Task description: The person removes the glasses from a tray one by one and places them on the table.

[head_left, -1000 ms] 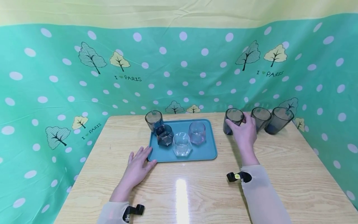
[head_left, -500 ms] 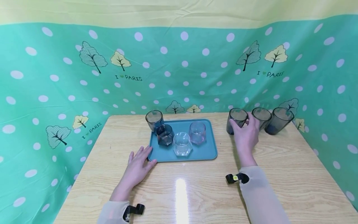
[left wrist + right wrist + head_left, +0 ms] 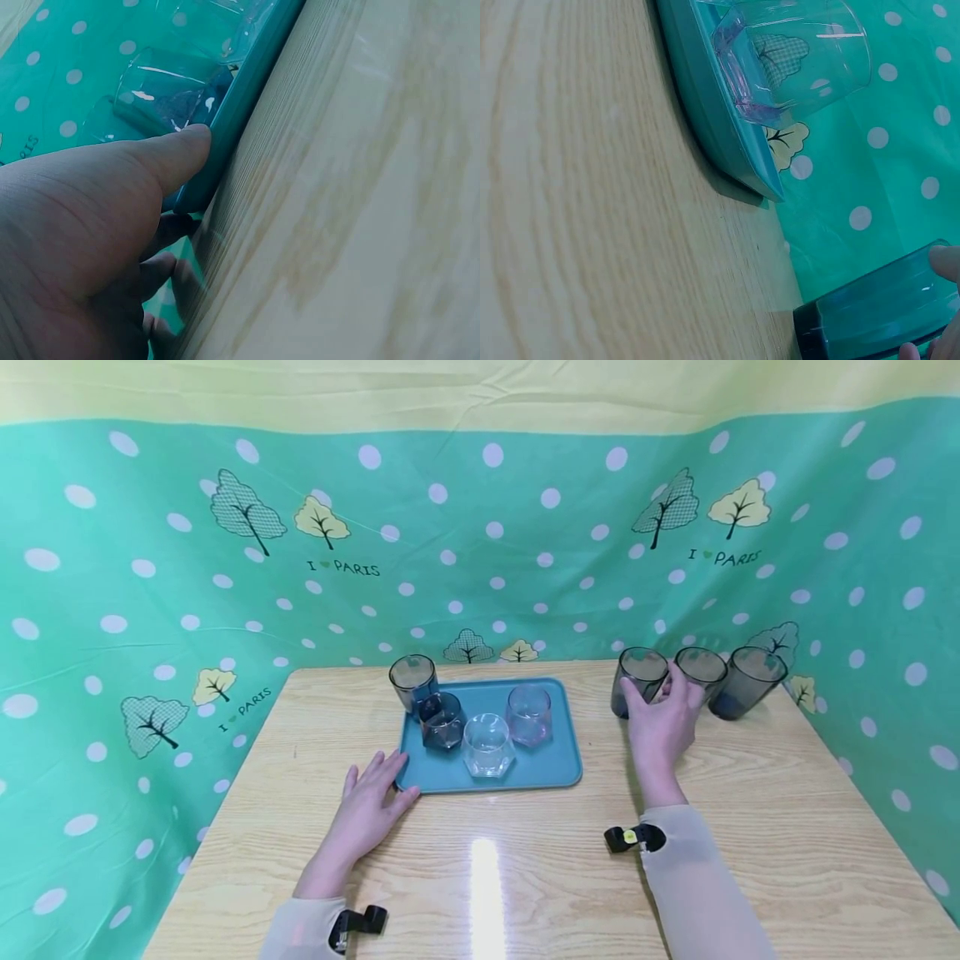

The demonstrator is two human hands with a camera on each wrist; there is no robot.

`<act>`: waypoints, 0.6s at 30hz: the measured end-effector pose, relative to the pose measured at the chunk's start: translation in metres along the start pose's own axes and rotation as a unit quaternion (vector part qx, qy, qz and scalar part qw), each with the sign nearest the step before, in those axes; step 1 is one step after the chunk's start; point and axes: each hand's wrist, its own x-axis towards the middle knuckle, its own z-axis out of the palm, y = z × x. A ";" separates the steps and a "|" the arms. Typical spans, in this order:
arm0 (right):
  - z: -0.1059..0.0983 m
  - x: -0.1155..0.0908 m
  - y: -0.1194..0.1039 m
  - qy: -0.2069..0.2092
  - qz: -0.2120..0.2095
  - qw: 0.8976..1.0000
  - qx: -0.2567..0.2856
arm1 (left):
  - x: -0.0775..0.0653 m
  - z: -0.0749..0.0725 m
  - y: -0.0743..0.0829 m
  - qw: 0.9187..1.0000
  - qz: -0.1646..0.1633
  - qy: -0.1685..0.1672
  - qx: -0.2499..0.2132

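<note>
My right hand point(image 3: 663, 727) grips a tall smoky drinking glass point(image 3: 643, 667) at the table's back right, thumb on its near left side; in the right wrist view that tumbler point(image 3: 877, 307) stands at the lower right, the hand mostly cut off. Two matching glasses stand just right of it, the middle one point(image 3: 702, 667) and the outer one point(image 3: 750, 681). My left hand point(image 3: 367, 810) rests at the near left corner of the blue tray point(image 3: 551, 768), its fingers spread. The left wrist view has the thumb point(image 3: 184, 154) on the tray's rim.
On the tray stand a short dark glass point(image 3: 442, 727), a clear faceted glass point(image 3: 489, 752) and a pinkish one point(image 3: 529, 717). A tall smoky glass point(image 3: 412, 681) is at the tray's back left corner. A green dotted cloth point(image 3: 480, 552) hangs behind the wooden table point(image 3: 570, 877).
My right hand and the smoky glass it holds have shifted right, closer to the other two tall glasses. The left hand and the tray have stayed put.
</note>
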 end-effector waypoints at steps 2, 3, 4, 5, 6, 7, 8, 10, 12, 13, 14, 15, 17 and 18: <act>0.000 0.000 0.000 0.004 0.001 1.000 -0.001 | 0.000 0.000 0.000 1.000 0.001 0.000 0.000; 0.000 0.000 0.001 0.006 0.001 1.000 0.000 | 0.000 0.000 0.001 1.000 0.002 0.001 -0.001; 0.000 0.001 0.001 0.007 0.002 1.000 -0.001 | 0.000 0.000 0.001 1.000 0.002 0.001 -0.001; 0.000 0.001 0.001 0.008 0.003 1.000 0.000 | 0.000 0.000 0.001 1.000 0.003 0.002 0.000; 0.000 0.001 0.001 0.009 0.004 1.000 -0.001 | 0.000 0.000 0.001 1.000 0.003 0.003 0.000; 0.000 0.002 0.002 0.009 0.006 1.000 0.000 | 0.000 0.000 0.001 1.000 0.004 0.004 -0.001; 0.000 0.002 0.002 0.010 0.009 1.000 0.000 | 0.000 -0.001 0.001 1.000 0.004 0.004 -0.001; 0.000 0.002 0.003 0.010 0.016 1.000 -0.002 | -0.001 -0.001 0.001 1.000 0.005 0.005 0.000; 0.000 0.003 0.004 0.011 0.020 1.000 -0.004 | -0.001 -0.001 0.002 1.000 0.005 0.005 -0.001; 0.000 0.003 0.004 0.011 0.022 1.000 -0.004 | -0.001 -0.001 0.002 1.000 0.005 0.005 -0.001; 0.000 0.003 0.005 0.012 0.022 1.000 -0.005 | -0.001 -0.001 0.002 1.000 0.005 0.005 -0.001; 0.000 0.003 0.005 0.013 0.020 1.000 -0.004 | -0.001 -0.001 0.002 1.000 0.004 0.004 0.000; 0.000 0.003 0.005 0.016 0.017 1.000 -0.002 | -0.001 -0.002 0.003 1.000 0.003 0.004 0.000; 0.000 0.003 0.006 0.016 0.015 1.000 -0.002 | -0.001 -0.002 0.003 1.000 0.003 0.004 0.001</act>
